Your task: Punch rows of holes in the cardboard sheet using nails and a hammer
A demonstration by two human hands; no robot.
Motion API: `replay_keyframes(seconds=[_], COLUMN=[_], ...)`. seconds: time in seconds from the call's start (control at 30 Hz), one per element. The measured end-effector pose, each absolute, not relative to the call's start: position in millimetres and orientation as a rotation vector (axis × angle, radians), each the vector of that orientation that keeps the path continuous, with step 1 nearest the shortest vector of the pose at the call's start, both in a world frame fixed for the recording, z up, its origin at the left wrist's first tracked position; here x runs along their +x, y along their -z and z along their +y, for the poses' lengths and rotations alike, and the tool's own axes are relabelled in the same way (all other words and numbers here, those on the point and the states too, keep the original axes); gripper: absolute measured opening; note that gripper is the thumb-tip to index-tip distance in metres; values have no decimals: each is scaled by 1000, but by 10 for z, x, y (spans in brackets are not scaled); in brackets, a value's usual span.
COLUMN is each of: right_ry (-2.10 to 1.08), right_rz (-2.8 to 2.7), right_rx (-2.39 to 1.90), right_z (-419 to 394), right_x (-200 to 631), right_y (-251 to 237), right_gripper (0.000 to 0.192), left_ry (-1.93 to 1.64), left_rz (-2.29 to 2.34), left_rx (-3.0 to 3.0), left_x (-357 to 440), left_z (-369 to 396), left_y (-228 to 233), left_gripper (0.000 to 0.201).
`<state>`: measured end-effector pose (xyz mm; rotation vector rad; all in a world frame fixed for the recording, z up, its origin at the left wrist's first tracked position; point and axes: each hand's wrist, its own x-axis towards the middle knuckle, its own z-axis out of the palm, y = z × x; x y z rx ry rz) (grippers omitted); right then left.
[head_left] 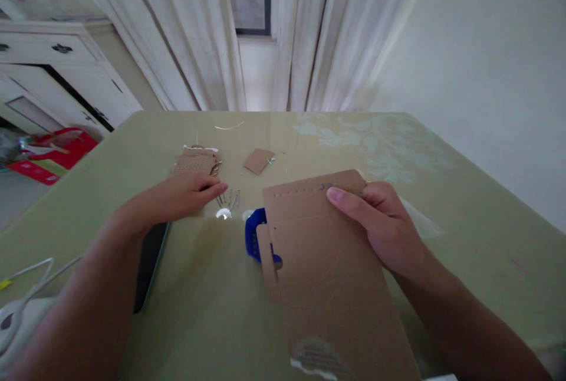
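While the right hand (384, 222) pinches the upper corner of the brown cardboard sheet (331, 263), thumb on the near face and other fingers mostly hidden behind, the left hand (194, 193) is at the small metal fasteners (230, 199) on the table (212, 310). Clock centred on the sheet: right hand at 2, left hand and fasteners at 10. Left thumb and index come together at the tips; can't tell if a fastener is between them. Sheet is right of centre, lower end out of view at 6. Two grey round heads (325, 187) sit at its top edge, 12 o'clock, just beside the right thumb tip; row of small dots or holes at 11. Blue part (253, 235) sticks out between 9 and 10, partly hidden by the sheet's edge. Small cardboard square (257, 161) at 11, perforated brown piece (194, 161) at 10, beyond the left hand. Dark flat slab (149, 272) at 9, partly under the left forearm.
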<state>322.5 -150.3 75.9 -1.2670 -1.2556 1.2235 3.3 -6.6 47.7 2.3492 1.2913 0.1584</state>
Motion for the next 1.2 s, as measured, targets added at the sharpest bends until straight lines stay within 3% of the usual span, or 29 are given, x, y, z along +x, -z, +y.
replay_keyframes(seconds=[0.13, 0.4, 0.57, 0.67, 0.77, 0.9, 1.2], right_ry=[-1250, -1332, -1512, -1641, -1732, -1827, -1945], right_rz=[-1252, -1275, -1176, -1064, -919, -866, -944], right_rx=[-1245, -1221, -1137, -1036, -918, -825, -744], right_z=[-1484, -1488, -1491, -1497, -1509, -1534, -1519], right_x=[3253, 3235, 3173, 3133, 3107, 3097, 3098], right_y=[-723, -688, -620, -552, -503, -497, -452], right_gripper=[55, 55, 47, 36, 27, 24, 27], left_ry=[298, 273, 242, -65, -616, -787, -916], left_rz=[1365, 1503, 1621, 1500, 904, 436, 430], left_rx=[2303, 2337, 2345, 2475, 2522, 2711, 2743], left_x=[42, 99, 116, 298, 548, 763, 838], left_z=[252, 258, 206, -17, -332, -599, -648], left_y=[49, 314, 164, -137, -404, -453, -343], left_gripper=[53, 61, 62, 51, 37, 30, 29])
